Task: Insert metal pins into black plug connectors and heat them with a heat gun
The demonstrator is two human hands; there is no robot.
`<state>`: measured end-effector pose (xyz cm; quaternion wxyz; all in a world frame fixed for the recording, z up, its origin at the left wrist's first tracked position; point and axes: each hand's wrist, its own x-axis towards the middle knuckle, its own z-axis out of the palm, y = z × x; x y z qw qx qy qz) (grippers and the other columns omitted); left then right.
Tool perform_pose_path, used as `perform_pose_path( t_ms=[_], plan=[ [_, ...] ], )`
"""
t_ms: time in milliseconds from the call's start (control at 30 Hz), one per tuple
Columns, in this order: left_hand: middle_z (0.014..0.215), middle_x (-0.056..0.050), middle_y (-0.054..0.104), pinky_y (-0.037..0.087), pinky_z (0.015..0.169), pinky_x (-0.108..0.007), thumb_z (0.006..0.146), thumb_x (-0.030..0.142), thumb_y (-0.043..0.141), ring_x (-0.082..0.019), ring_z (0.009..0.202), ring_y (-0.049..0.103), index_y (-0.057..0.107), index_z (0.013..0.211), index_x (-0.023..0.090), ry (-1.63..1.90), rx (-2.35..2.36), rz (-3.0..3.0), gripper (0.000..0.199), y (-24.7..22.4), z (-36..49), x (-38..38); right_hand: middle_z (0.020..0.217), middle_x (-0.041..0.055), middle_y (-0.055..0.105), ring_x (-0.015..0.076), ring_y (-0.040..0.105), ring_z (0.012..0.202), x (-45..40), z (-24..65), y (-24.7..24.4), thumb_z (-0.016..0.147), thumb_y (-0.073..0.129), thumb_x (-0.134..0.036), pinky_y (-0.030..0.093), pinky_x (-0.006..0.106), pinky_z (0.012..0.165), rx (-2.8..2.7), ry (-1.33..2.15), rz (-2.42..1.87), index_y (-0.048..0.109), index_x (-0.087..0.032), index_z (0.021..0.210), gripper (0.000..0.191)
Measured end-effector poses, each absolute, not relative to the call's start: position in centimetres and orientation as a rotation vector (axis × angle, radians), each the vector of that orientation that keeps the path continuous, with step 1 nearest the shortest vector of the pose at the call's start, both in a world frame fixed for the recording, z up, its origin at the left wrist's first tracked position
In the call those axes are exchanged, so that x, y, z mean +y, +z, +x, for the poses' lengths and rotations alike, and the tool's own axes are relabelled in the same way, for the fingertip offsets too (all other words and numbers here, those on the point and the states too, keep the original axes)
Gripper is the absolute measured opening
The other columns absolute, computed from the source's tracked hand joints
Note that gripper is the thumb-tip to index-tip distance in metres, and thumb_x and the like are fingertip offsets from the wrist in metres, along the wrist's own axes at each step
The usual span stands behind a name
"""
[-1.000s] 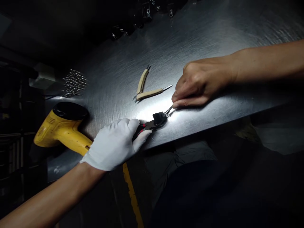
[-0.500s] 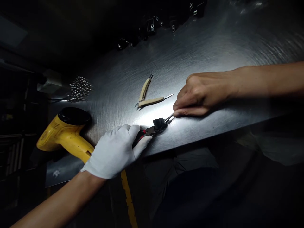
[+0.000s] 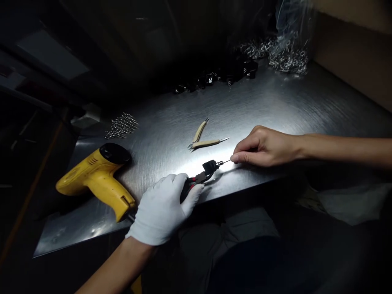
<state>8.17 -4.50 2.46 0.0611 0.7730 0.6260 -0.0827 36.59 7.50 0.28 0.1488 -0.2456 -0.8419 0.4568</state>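
Note:
My left hand (image 3: 163,206), in a white glove, is closed around what look like pliers (image 3: 200,177) with red-and-black handles and a dark head. At their jaws sits a small black part (image 3: 210,166) with a metal end, low over the table near its front edge. My right hand (image 3: 257,149) is bare and pinches a thin metal rod (image 3: 226,161) between thumb and forefinger. The rod's other end meets the metal end of the black part. Behind them lie spread snips (image 3: 206,143) with cream grips, touched by neither hand.
A yellow heat gun (image 3: 101,175) lies left on the metal table (image 3: 159,126). Small metal pieces (image 3: 122,125) form a patch behind it. Several black parts (image 3: 229,77) line the dark back edge. Farther right are a clear bag of metal pieces (image 3: 289,55) and a brown box (image 3: 352,61).
The view has shifted, showing more of the back. My right hand has drawn a little away from the black part, so more of the thin rod shows. My left hand keeps its grip.

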Motion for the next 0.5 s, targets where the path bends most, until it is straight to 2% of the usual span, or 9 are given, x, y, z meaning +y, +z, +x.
perform_pose_path(
  t_ms=[133,233,333,500],
  plan=[
    [0.079,-0.004,0.063,0.040,0.063,-0.031,0.102,0.057,0.034,-0.019,0.070,0.059,0.058,0.091,0.020,-0.101,1.910,2.267,0.045,2.6,8.1,-5.3,0.060,-0.0024,0.052,0.0111,0.040,0.055,6.2,36.1,2.2,0.090,0.069,-0.046,0.029,0.027,0.050,-2.154,1.765,-1.080,0.079,-0.020,0.085,0.028],
    [0.078,-0.004,0.064,0.040,0.063,-0.030,0.103,0.057,0.034,-0.019,0.069,0.060,0.059,0.090,0.020,-0.030,1.936,2.206,0.046,2.8,8.3,-5.5,0.056,-0.0043,0.042,0.0098,0.031,0.050,5.4,35.8,3.0,0.090,0.067,-0.051,0.023,0.027,0.046,-2.019,1.928,-1.227,0.077,-0.020,0.083,0.033],
    [0.076,-0.004,0.066,0.040,0.061,-0.031,0.100,0.061,0.035,-0.020,0.067,0.061,0.062,0.087,0.021,-0.006,1.931,2.129,0.050,3.4,8.5,-5.4,0.054,-0.0060,0.034,0.0101,0.028,0.047,4.7,35.5,3.0,0.091,0.060,-0.059,0.023,0.026,0.044,-1.941,2.011,-1.299,0.073,-0.020,0.083,0.042],
    [0.072,-0.004,0.067,0.037,0.053,-0.031,0.093,0.061,0.046,-0.023,0.062,0.062,0.063,0.080,0.024,-0.187,1.960,2.121,0.042,4.3,7.7,-5.0,0.057,-0.0034,0.042,0.0107,0.031,0.048,4.2,34.4,2.3,0.087,0.065,-0.060,0.022,0.027,0.043,-1.973,1.879,-1.424,0.077,-0.020,0.085,0.041]
  ],
)
